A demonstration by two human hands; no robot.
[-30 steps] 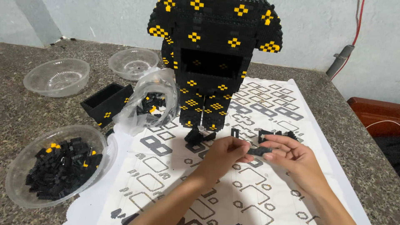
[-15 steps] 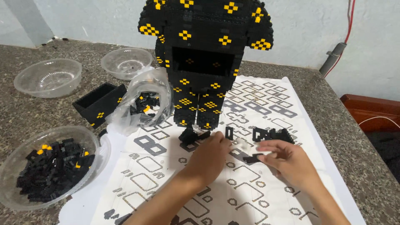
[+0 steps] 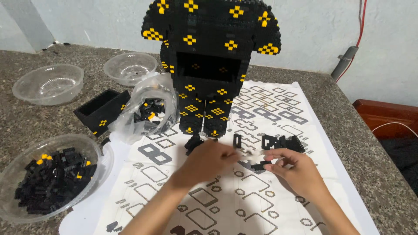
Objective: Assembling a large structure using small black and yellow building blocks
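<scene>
A tall black brick figure (image 3: 209, 65) with yellow cross marks stands on a white instruction sheet (image 3: 270, 113) on a speckled stone table. In front of its feet, my left hand (image 3: 209, 161) and my right hand (image 3: 296, 169) meet over the sheet. Between their fingertips is a small black brick assembly (image 3: 257, 165), pinched by both hands. Loose black brick pieces (image 3: 281, 141) lie just beyond my right hand, and a small black piece (image 3: 193, 142) lies by the figure's feet.
A clear bowl (image 3: 13, 174) of black and yellow bricks sits at the near left. A clear bag of bricks (image 3: 148, 111), a black box-shaped brick part (image 3: 100, 111) and two empty clear bowls (image 3: 48, 82) (image 3: 128, 67) stand behind it. A wooden chair (image 3: 383, 115) is on the right.
Both hands have stayed together over the sheet, working the small black assembly; my left hand's fingers have shifted slightly toward the right hand. The view has moved a little.
</scene>
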